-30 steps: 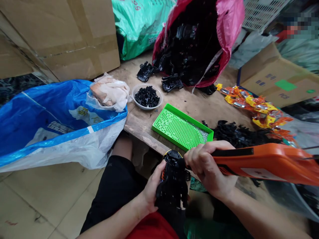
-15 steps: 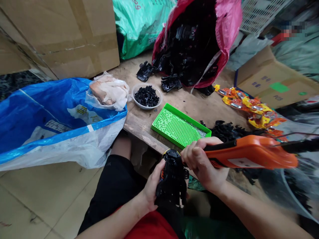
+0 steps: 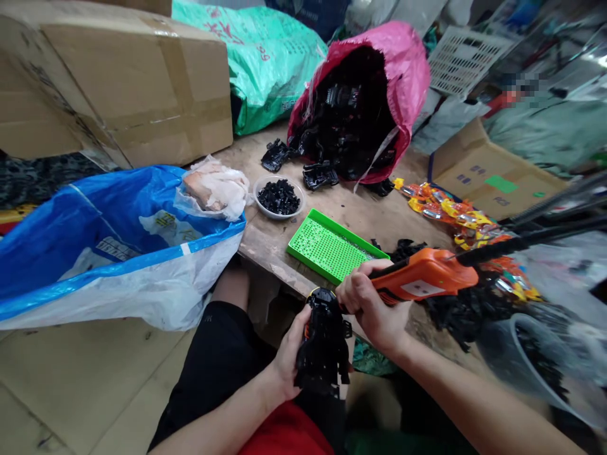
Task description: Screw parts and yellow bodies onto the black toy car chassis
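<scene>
My left hand (image 3: 291, 351) is closed around a black plastic toy car (image 3: 324, 344), its underside up, with bits of yellow and orange at the edge. It is held over my lap at the table's front edge. My right hand (image 3: 372, 306) grips an orange electric screwdriver (image 3: 424, 278) by its black front part. The screwdriver lies slanted, its tip end toward the car's upper right side; my fingers hide the bit, so contact cannot be seen. Just beyond my hands is a green perforated tray (image 3: 332, 249) with small metal screws in it.
A bowl (image 3: 279, 197) of small black parts stands behind the tray. A pink sack (image 3: 410, 76) spills black chassis pieces. An open blue sack (image 3: 118, 253) is at left, a cardboard box (image 3: 142, 88) behind it. Orange-yellow shells (image 3: 455, 208) and a clear tub (image 3: 502, 341) are at right.
The view has shifted, showing more of the background. The screwdriver's rear end has swung away and leftward, with my right hand moving slightly left. Both hands keep their hold.
</scene>
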Tool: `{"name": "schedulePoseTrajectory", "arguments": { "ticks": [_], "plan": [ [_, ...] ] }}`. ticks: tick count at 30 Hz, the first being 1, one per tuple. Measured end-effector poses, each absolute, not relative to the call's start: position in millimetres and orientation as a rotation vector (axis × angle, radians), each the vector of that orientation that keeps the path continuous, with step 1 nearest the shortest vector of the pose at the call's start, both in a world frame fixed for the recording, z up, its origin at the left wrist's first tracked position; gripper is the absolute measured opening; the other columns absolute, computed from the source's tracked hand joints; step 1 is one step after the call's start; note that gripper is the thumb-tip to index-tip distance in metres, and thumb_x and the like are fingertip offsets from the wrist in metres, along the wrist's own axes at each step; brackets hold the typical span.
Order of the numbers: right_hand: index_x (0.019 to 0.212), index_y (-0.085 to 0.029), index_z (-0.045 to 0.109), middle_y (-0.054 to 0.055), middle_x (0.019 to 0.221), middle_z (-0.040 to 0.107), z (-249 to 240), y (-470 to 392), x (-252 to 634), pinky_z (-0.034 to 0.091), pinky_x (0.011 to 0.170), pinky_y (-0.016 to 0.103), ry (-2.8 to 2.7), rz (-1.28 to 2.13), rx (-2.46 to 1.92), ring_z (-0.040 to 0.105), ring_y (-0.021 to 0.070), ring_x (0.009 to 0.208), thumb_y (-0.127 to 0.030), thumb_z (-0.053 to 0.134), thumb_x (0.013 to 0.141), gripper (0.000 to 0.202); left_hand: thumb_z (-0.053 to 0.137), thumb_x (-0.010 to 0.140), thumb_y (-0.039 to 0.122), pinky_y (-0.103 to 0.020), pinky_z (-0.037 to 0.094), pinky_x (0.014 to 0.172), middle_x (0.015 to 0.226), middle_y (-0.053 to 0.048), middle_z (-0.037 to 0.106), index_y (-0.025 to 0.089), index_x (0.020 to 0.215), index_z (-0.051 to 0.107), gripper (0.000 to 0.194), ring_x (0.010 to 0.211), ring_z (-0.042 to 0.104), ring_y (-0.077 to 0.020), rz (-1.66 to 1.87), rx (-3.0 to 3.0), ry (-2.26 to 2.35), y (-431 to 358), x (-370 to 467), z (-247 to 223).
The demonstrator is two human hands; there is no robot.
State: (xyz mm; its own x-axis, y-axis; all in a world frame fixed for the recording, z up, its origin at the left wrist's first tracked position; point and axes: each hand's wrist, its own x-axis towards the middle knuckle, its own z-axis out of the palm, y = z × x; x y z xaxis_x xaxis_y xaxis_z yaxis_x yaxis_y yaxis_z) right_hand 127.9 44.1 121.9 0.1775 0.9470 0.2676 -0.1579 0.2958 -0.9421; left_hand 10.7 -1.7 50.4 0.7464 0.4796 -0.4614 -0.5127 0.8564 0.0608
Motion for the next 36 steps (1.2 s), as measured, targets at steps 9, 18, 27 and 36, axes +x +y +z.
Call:
{"name": "schedulePoseTrajectory", "arguments": {
  "ticks": [9,18,27,36],
  "plan": [
    [0.086,-0.022,0.054,-0.012,0.048,0.047,142,50,131,0.043,0.040,0.021,-1.020,0.954,-0.975,0.044,0.0060,0.036,-0.029,0.078,0.084,0.024,0.040,0.096,0.066,-0.034,0.054,0.060,0.077,-0.011,0.076,0.008,0.111,0.073,0.068,0.062,0.072,-0.0256,0.548,-0.019,0.451,-5,11,40],
    [0.085,-0.022,0.056,-0.013,0.045,0.044,167,84,156,0.040,0.041,0.024,-0.998,0.711,-0.970,0.038,0.0064,0.035,-0.032,0.080,0.082,0.026,0.029,0.096,0.070,-0.031,0.054,0.058,0.074,-0.016,0.077,0.004,0.104,0.073,0.080,0.066,0.074,-0.0261,0.464,-0.005,0.488,-5,10,39],
    [0.084,-0.023,0.051,-0.014,0.046,0.045,145,130,153,0.043,0.041,0.023,-1.003,0.688,-0.925,0.041,0.0060,0.034,-0.035,0.078,0.083,0.029,0.033,0.091,0.076,-0.032,0.054,0.058,0.078,-0.019,0.078,0.003,0.112,0.072,0.086,0.064,0.074,-0.0276,0.440,-0.020,0.506,-7,13,33],
    [0.086,-0.022,0.056,-0.013,0.050,0.049,125,140,145,0.041,0.036,0.021,-1.014,0.760,-0.885,0.046,0.0064,0.036,-0.027,0.076,0.085,0.021,0.033,0.093,0.074,-0.039,0.057,0.074,0.078,-0.019,0.077,0.005,0.102,0.074,0.081,0.077,0.076,-0.0321,0.437,-0.059,0.566,-5,13,42]
  ]
}}
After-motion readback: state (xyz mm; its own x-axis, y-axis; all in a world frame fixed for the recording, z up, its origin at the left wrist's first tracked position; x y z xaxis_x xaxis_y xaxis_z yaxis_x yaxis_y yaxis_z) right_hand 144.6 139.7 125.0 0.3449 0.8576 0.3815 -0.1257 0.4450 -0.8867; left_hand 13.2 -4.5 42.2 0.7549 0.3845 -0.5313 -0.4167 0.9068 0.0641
